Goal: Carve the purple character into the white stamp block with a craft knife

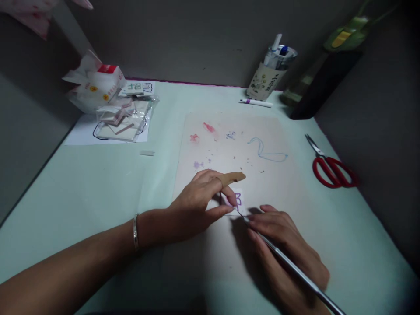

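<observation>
Purple-marked white block (241, 209), squarish, flat, lies on the mat (272, 188) under the fingertips of the left hand (192, 205); from my remote seat I can't tell pinching from pressing. Right hand (292, 240) grips a shiny metal tool (290, 264) pen-style, slanting up-left to the block.

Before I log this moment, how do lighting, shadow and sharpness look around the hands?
Head view: dim, uneven light, darkest toward the upper right corner; head view: a shadow beside the right hand on the pale sheet; head view: bright glints along the thin-tipped metal tool; head view: purple marks on the white piece look soft.
</observation>
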Motion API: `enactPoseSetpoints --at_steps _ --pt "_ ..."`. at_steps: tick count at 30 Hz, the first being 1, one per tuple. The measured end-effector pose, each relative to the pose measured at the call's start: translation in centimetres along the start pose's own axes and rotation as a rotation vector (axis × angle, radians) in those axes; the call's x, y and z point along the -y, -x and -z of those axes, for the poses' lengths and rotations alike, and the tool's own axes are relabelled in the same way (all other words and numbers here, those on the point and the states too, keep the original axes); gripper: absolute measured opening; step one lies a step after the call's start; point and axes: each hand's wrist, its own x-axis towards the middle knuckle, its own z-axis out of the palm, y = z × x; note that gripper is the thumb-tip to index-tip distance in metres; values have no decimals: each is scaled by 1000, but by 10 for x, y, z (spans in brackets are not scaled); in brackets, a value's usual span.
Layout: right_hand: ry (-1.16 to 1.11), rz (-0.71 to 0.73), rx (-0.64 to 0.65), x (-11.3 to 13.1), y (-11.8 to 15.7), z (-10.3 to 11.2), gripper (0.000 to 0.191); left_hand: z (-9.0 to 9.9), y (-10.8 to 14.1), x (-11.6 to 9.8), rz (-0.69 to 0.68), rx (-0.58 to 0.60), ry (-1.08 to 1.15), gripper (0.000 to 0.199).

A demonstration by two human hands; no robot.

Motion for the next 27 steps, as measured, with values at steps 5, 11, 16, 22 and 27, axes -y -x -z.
enactPoseSetpoints --at_steps 5,11,16,22,27 --pt "0 22 16 0 0 2 28 -4 0 -1 -18 -32 -34 50" --pt "-66 -71 -44 2 3 3 27 2 -1 0 30 -51 -66 48" --pt "-141 -444 -182 -5 9 6 7 18 -3 8 143 -200 -199 46" --pt "-201 -605 -169 -10 6 8 11 13 -2 6 102 -58 -205 60" --pt "-119 -576 -87 -5 1 7 12 1 4 7 2 106 -246 92"
